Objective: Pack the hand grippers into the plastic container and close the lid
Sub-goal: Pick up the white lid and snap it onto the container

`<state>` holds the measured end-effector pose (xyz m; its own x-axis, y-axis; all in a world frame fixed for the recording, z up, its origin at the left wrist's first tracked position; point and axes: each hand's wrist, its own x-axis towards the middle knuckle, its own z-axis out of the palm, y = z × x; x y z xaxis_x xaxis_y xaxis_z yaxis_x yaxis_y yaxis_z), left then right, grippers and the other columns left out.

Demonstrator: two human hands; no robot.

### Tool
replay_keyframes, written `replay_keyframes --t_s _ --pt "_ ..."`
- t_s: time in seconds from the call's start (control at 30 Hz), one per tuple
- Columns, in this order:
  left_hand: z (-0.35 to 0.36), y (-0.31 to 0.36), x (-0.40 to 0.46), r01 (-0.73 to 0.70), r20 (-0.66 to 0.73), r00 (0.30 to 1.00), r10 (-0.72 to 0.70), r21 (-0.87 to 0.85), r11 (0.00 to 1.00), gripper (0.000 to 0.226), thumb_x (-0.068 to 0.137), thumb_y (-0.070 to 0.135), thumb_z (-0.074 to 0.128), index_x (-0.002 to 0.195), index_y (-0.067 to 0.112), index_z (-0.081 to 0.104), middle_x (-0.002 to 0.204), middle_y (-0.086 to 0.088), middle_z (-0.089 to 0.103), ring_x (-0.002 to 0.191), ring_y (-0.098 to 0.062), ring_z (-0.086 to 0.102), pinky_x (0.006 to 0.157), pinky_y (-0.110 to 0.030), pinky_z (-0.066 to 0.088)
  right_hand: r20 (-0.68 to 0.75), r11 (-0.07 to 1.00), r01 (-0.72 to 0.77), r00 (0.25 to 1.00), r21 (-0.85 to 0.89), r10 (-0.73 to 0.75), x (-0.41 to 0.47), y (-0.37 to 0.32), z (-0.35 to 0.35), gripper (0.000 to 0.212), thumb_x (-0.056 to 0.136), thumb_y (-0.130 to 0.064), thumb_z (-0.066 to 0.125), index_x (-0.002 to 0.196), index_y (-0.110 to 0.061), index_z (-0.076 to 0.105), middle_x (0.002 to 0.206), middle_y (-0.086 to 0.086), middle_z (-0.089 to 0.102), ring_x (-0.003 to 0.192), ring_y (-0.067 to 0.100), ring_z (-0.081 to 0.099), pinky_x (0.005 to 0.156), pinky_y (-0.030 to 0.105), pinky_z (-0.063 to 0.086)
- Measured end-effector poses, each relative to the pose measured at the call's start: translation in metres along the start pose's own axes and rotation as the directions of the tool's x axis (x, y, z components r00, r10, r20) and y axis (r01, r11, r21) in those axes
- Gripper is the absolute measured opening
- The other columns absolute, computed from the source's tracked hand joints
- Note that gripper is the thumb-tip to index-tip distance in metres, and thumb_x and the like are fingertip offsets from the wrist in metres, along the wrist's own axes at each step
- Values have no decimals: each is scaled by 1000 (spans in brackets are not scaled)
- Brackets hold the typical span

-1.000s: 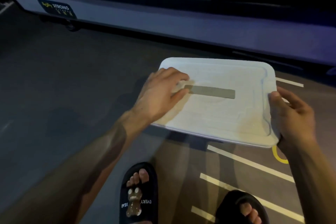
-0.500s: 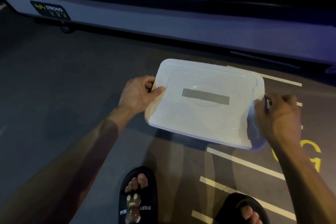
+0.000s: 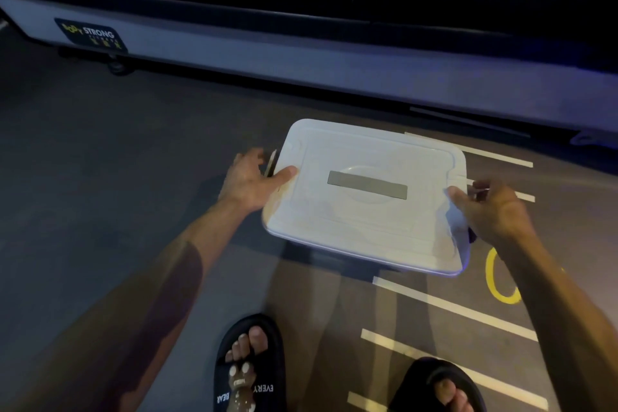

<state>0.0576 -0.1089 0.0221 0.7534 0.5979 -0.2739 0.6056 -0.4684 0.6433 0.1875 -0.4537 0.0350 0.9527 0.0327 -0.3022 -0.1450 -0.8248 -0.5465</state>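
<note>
A plastic container sits on the floor with its white lid (image 3: pixel 368 221) on top; a grey strip (image 3: pixel 367 185) runs across the lid's middle. My left hand (image 3: pixel 249 182) is at the left end, thumb on the lid edge, fingers curled round the raised side latch (image 3: pixel 271 160). At the right end, my right hand (image 3: pixel 491 211) has its thumb on the lid rim and its fingers curled round the other latch (image 3: pixel 455 224). The lid hides the inside, so no hand grippers show.
A long pale machine base (image 3: pixel 301 77) with a "STRONG" sticker (image 3: pixel 90 35) and a small wheel (image 3: pixel 117 67) runs along the far side. The dark floor has white lines (image 3: pixel 451 308) and a yellow mark (image 3: pixel 498 278). My feet in black slippers (image 3: pixel 249 365) stand close below the container.
My left hand has come off the top of the lid and gone to the left side latch. My right hand has shifted from the lid's right rim to the right latch.
</note>
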Motion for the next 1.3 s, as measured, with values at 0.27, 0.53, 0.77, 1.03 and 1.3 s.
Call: replay_keyframes --t_s 0.27,0.53,0.77,1.03,1.3 --pt "-7 11 -2 75 63 995 -73 -34 997 44 78 53 81 62 16 63 63 8 67 66 -15 65 64 -32 52 145 983 -164 974 -81 174 18 -8 -20 52 77 -55 77 77 -4 71 72 16 73 65 35 74 72 49 64" --pt "0 17 -15 -83 -70 993 98 192 978 47 88 48 69 57 16 52 56 5 52 56 -18 53 51 -27 32 106 975 -146 981 -170 165 14 -19 -20 50 76 -53 77 75 -3 70 68 14 72 59 31 72 71 49 63" --pt "7 17 -24 -179 -101 969 227 350 920 43 99 46 53 73 12 53 89 -8 55 76 -30 57 68 -36 46 35 945 -90 994 -314 106 0 -31 -20 49 85 -51 67 104 -6 63 99 16 70 87 37 69 77 39 54" --pt "17 7 -31 -215 -115 962 249 249 944 37 105 43 43 106 10 58 93 -11 63 87 -32 60 78 -45 52 -58 851 -38 998 -524 8 -25 -40 7 45 103 -39 39 126 -2 47 125 19 59 112 41 62 86 42 47" --pt "24 -7 -34 -226 -133 957 257 208 952 32 102 44 43 111 17 57 94 -3 61 90 -27 58 74 -38 48 -4 802 63 997 -594 -81 -21 -35 1 44 105 -34 35 124 3 48 118 22 60 108 43 62 86 45 49"
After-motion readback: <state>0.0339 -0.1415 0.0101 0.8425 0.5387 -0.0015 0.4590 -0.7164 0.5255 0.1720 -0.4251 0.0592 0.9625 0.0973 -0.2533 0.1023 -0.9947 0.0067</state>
